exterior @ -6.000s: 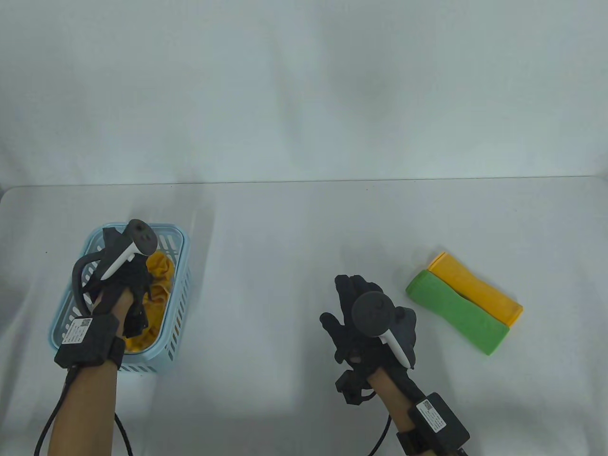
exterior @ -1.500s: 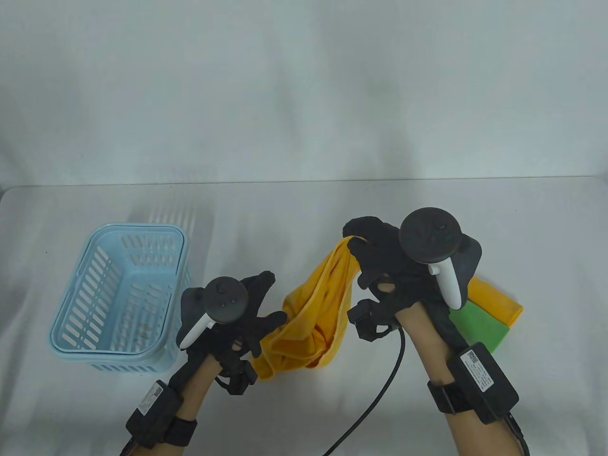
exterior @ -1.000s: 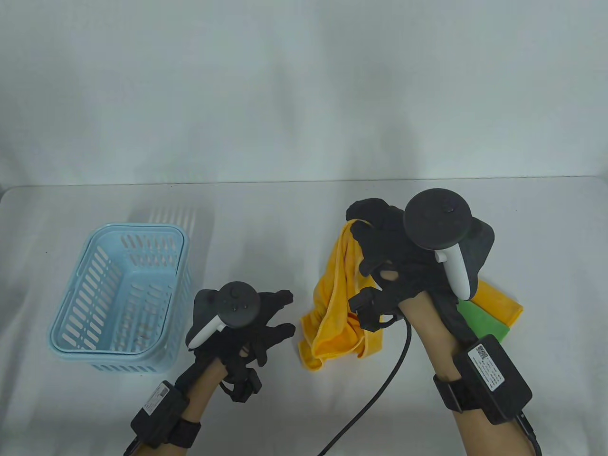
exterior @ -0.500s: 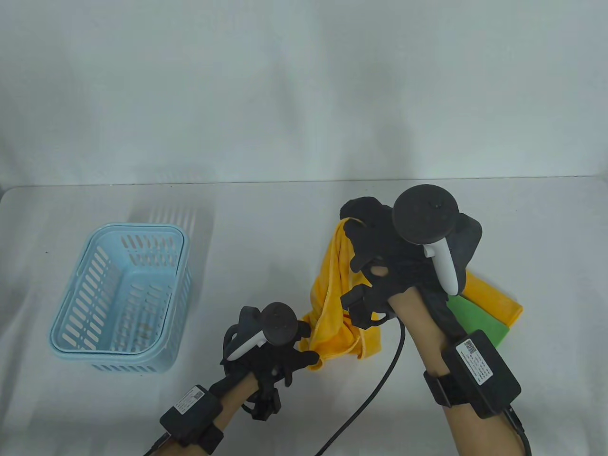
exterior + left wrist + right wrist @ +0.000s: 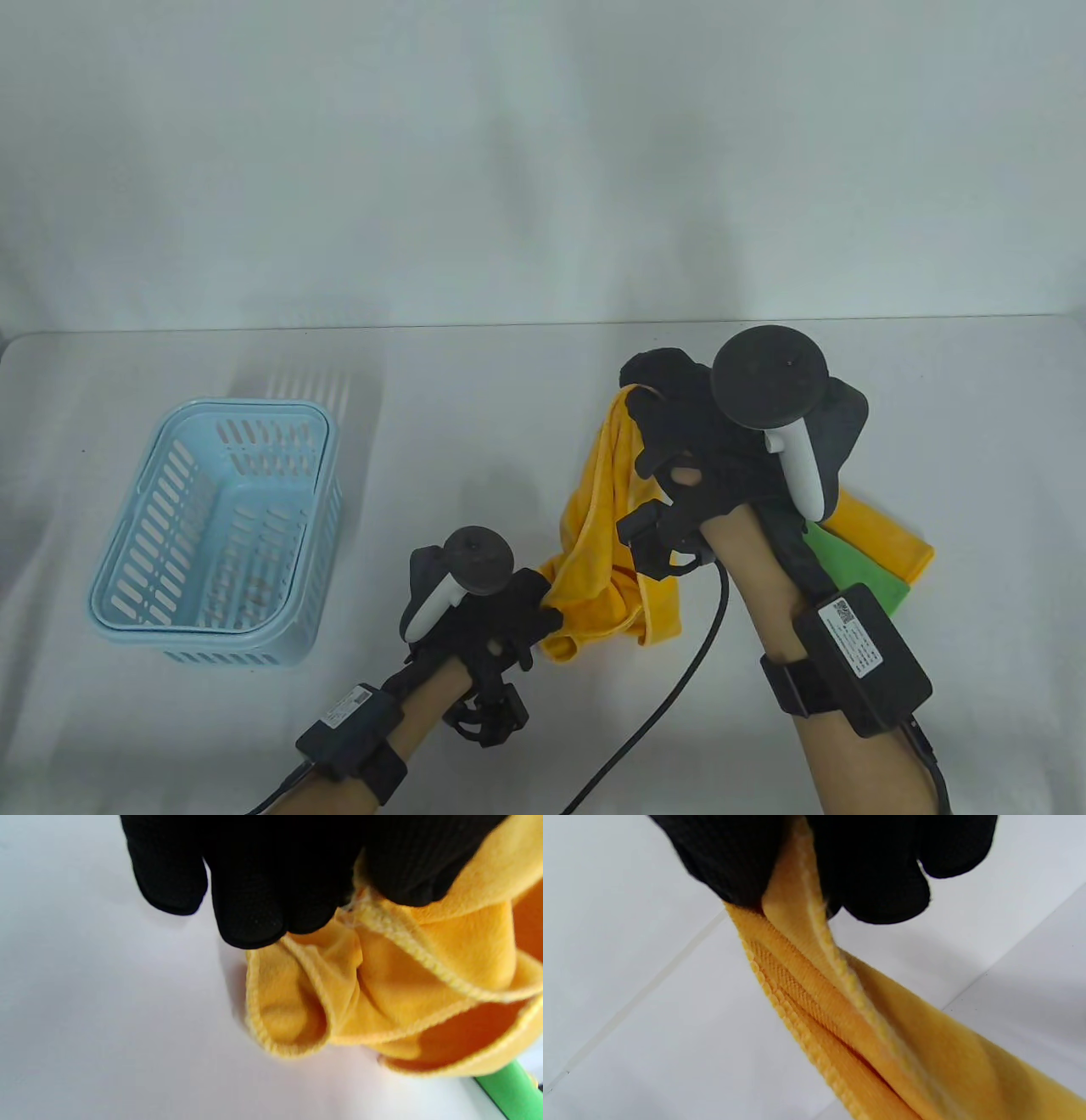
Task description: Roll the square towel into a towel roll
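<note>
1. Pale blue slotted plastic basket (image 5: 216,531): stands near the left edge of the white table (image 5: 475,407). I see no cloth in it.
2. My left hand (image 5: 501,611): low over the front middle of the table. Its fingers (image 5: 250,908) are curled and pinch a stitched hem at the lower end of the towel; the wrist view shows the hem caught between fingers and thumb.
3. Orange-yellow square microfibre towel (image 5: 607,526): in the air over the table's middle, between my two hands, bunched and folded on itself. Its long axis runs from the lower end at my left hand up and rightward to the top end at my right hand; its lowest folds hang near the table surface, whether touching I cannot tell.
4. My right hand (image 5: 687,433): raised, fingers (image 5: 882,891) closed tight on the towel's top edge, which hangs down from the pinch.
5. Finished rolls, one green (image 5: 857,569) and one yellow (image 5: 882,535): lying side by side toward the right edge, partly behind my right forearm.
6. Progress, as I judge it: early. The towel is out and held at two points, but not spread flat and not rolled. Left: open it out, lay it on the table, roll it.
</note>
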A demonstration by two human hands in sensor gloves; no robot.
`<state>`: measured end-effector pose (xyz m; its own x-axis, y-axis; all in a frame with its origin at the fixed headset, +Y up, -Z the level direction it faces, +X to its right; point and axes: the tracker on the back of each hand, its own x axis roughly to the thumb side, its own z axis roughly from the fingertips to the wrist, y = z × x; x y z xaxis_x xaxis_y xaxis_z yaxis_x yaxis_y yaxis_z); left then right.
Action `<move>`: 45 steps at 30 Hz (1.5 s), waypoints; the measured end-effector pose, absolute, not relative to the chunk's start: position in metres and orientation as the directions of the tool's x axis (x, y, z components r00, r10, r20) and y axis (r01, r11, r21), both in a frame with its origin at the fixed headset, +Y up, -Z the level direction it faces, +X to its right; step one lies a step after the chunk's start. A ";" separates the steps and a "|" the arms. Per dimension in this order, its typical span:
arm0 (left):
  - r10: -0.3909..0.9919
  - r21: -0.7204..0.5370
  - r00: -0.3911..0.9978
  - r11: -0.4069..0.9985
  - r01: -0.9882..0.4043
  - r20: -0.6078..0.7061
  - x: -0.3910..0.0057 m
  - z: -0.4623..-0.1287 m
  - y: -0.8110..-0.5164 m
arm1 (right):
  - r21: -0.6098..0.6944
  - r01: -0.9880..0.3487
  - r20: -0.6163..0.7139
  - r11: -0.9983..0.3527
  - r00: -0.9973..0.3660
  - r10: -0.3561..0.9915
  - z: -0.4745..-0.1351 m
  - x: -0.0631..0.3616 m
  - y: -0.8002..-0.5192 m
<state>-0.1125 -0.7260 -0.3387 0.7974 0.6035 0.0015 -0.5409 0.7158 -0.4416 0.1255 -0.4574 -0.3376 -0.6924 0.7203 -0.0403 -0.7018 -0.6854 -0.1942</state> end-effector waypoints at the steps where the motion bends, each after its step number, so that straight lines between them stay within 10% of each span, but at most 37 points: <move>1: 0.592 -0.416 0.806 0.732 -0.539 0.000 -0.115 -0.338 -0.722 | -0.199 -0.702 -0.041 -0.684 -0.691 0.722 -0.337 0.128 -0.457; 16: 0.285 -0.089 0.956 0.953 -0.290 -0.064 -0.181 -0.345 -0.635 | -0.262 -0.695 -0.108 -0.669 -0.668 0.736 -0.331 0.198 -0.470; 29: 0.531 0.062 0.846 0.844 -0.533 0.036 -0.241 -0.336 -0.531 | -0.252 -0.618 -0.097 -0.745 -0.749 0.655 -0.314 0.238 -0.486; 45: 0.653 0.207 0.716 0.686 -0.698 0.249 -0.270 -0.308 -0.426 | -0.360 -0.706 0.101 -0.610 -0.679 0.727 -0.269 0.244 -0.410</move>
